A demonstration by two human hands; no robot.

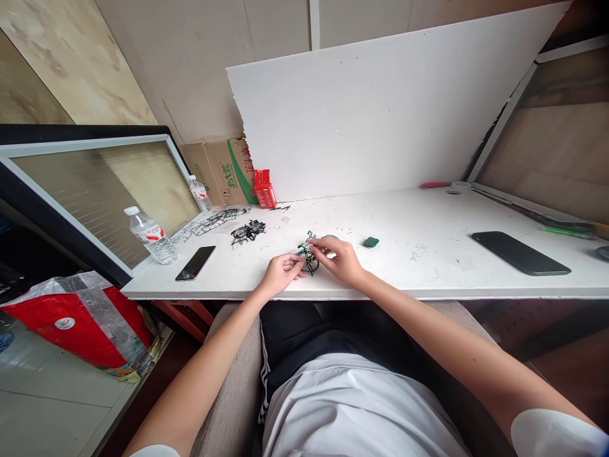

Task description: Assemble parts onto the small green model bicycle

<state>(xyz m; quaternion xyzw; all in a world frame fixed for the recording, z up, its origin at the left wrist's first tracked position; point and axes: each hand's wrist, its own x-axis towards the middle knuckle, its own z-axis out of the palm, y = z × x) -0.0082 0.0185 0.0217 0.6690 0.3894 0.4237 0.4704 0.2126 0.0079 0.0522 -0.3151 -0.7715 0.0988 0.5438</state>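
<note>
Between my hands, close to the front of the white table [399, 282], is a small green model bicycle [310, 262] with thin spoked wheels. My left hand [281, 273] pinches it at its left side, fingers curled together. From the right, my right hand [339, 259] reaches over it, thumb and forefinger closed at its upper part. My right fingers hide some of the model. Another thin green piece shows just behind my right hand. To the right lies a small dark green lump [371, 242].
Black model parts [248, 232] and thin part frames [216, 221] lie at left. A phone [195, 263], water bottles [151, 235], a red box [264, 188] and a carton [221, 171] stand or lie around them. At right are a black oblong object [519, 252] and a red-handled tool [434, 185].
</note>
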